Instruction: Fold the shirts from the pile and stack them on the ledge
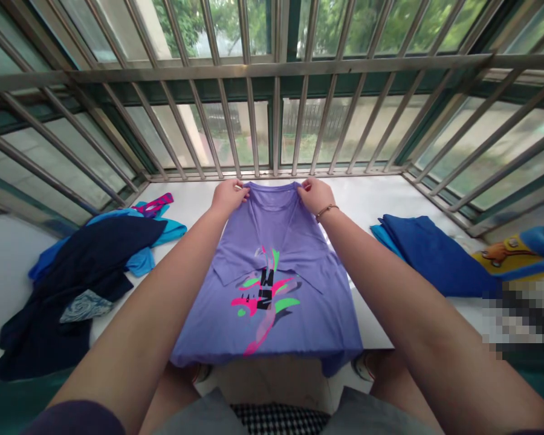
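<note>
While the left hand [229,197] and right hand [315,196] pinch the shoulders of one purple T-shirt [267,290] lying on the white ledge [362,199] beneath a barred window [272,78], two clothing heaps sit beside it, one dark heap [77,284] and one blue heap [435,257].

Steel window bars [272,121] rise just beyond a purple T-shirt [267,290], barring any reach past its collar. A heap of dark clothes [77,284] stands in the way left of the shirt, a blue cloth [428,254] to its right. Strips of white ledge [358,199] between the shirt and each leave room to pass.
</note>
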Available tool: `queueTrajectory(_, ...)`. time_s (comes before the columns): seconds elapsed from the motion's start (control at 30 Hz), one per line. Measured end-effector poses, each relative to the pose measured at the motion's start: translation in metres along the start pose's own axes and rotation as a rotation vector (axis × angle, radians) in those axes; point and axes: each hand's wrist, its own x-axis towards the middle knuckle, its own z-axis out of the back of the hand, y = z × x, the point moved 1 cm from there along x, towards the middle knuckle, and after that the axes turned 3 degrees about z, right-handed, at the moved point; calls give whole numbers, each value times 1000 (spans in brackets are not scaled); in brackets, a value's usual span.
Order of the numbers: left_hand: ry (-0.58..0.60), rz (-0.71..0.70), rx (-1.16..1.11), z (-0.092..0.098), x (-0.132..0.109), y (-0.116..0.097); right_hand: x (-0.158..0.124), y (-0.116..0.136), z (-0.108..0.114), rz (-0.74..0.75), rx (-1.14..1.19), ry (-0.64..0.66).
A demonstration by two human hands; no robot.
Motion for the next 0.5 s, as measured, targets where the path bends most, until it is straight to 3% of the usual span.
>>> queueTrajectory(0.1,-51,-138,-71,20,-46,-6,-36,-3,26,156,159,-162)
queueTrajectory(0.17,-33,-171,-72,30,-90,3,-75,-8,35,219,250,-170)
queueTrajectory(0.27,51,-161,5,38,-160,32,-147,-17,34,247,360,-80)
queueTrajectory(0.37,177,-175,165,40,-224,71,-219,-29,19,310,370,25)
queueTrajectory(0.5,284,-322,342,43,-282,113,-290,-50,-5,473,196,182)
